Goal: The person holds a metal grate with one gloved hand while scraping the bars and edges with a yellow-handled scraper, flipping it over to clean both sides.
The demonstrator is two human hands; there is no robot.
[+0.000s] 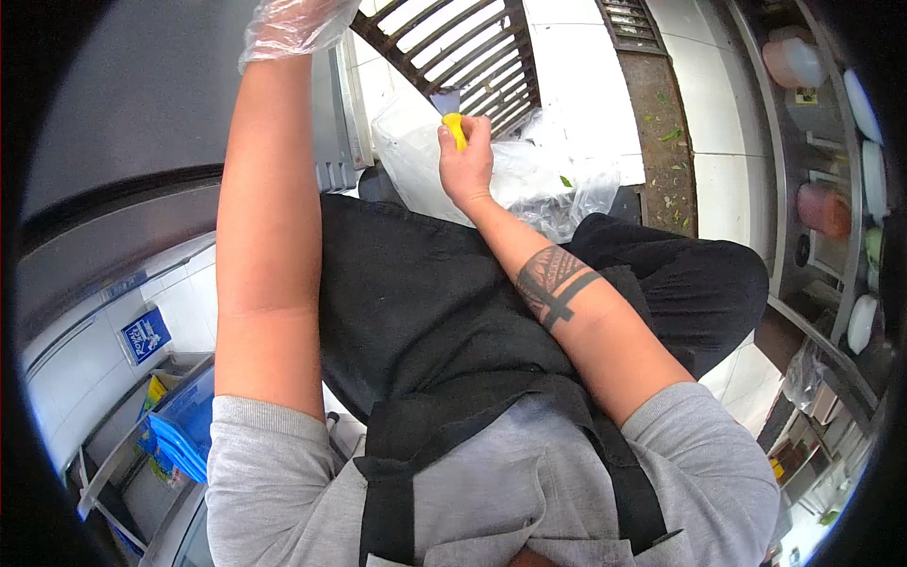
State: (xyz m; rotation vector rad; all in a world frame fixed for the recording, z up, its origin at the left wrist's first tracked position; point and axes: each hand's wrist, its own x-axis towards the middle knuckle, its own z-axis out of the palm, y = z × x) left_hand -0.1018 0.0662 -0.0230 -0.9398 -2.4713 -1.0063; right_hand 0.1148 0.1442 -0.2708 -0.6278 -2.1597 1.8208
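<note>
My right hand (466, 161) is wrapped round the yellow handle of a scraper (454, 130), whose blade points up at a dark slatted metal grate (472, 57). The blade's tip is near or against the lower slats; which of the two I cannot tell. At the top edge, my left hand (298, 26) wears a clear plastic glove and reaches beside the grate's upper left end. Its fingers are cut off by the frame. Below the grate a clear plastic bag (425, 175) is spread over the floor, with a green leaf (565, 180) on it.
A large dark metal surface (123, 94) stands on the left. To the right, a floor channel (666, 142) holds scattered leaves, beside white tiles (723, 104). Metal shelves (789, 189) with containers line the far right. A blue bag (184, 425) hangs at lower left.
</note>
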